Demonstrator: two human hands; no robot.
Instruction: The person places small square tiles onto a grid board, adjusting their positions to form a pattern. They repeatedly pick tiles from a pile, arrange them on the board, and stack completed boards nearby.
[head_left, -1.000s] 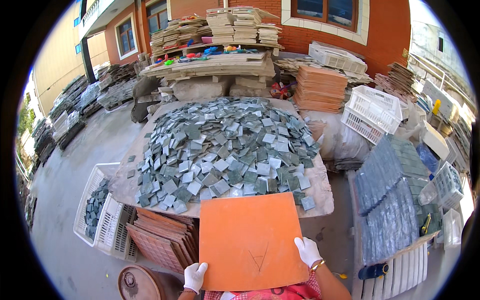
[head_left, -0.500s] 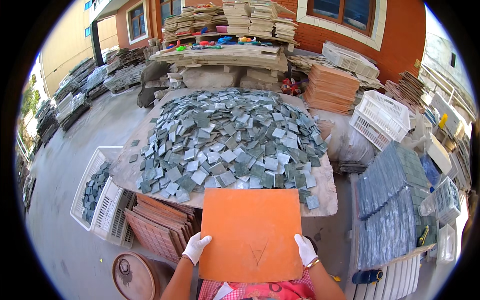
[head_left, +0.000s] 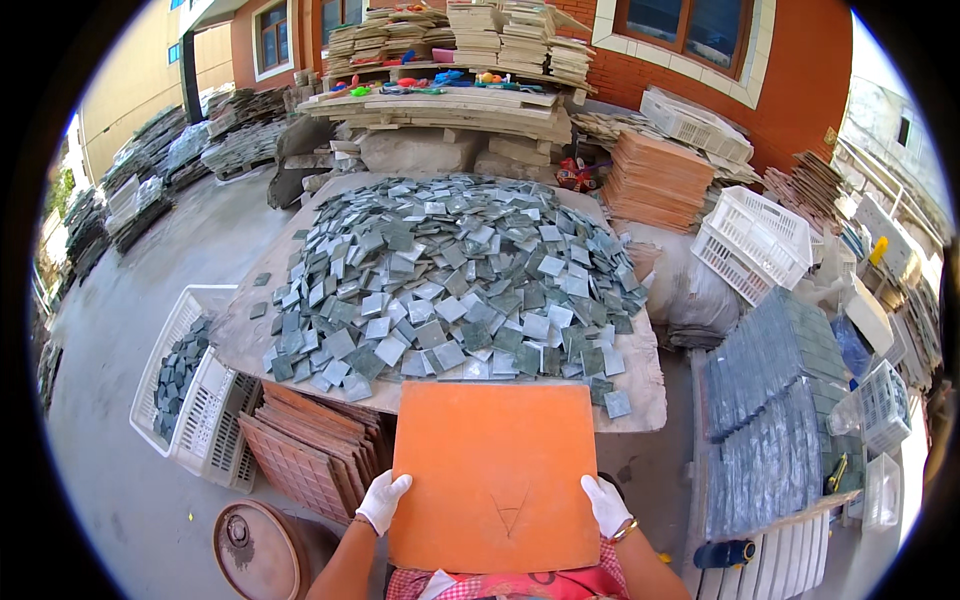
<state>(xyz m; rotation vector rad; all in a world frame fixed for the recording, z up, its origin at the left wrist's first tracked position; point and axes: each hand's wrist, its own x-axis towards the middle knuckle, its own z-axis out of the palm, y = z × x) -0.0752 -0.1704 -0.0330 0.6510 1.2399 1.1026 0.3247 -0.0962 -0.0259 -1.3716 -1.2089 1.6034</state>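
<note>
The broadest thing in reach is the pale tabletop (head_left: 240,340), most of it buried under a loose heap of green-grey tiles (head_left: 450,290) that lie flat, tilted and overlapping at every angle. To the right stand clear-wrapped tile stacks (head_left: 760,470); to the left, just below the tabletop, a white crate (head_left: 205,430) with more tiles in it sits beside leaning brick-red panels (head_left: 310,435). Next in size comes the orange board (head_left: 490,450), squarish and flat, with an angular line mark near its lower edge. It is between the person's front and the near side of the tabletop, its far edge overlapping that side in the view; whether the two touch, I cannot tell. The left hand (head_left: 382,502) and right hand (head_left: 606,506), both in white gloves, grip opposite side edges below mid-length — each thumb laps onto the orange face, while the fingers clasp the edge and are largely hidden. The board looks stiff and probably fairly light for its breadth, though its thickness hardly shows; its smooth face might slip under fabric gloves, so a level hold on both sides, thumbs above and fingers beneath, seems right — corners may chip if knocked. Smallest is one loose tile (head_left: 617,403) near the tabletop's right corner.
</note>
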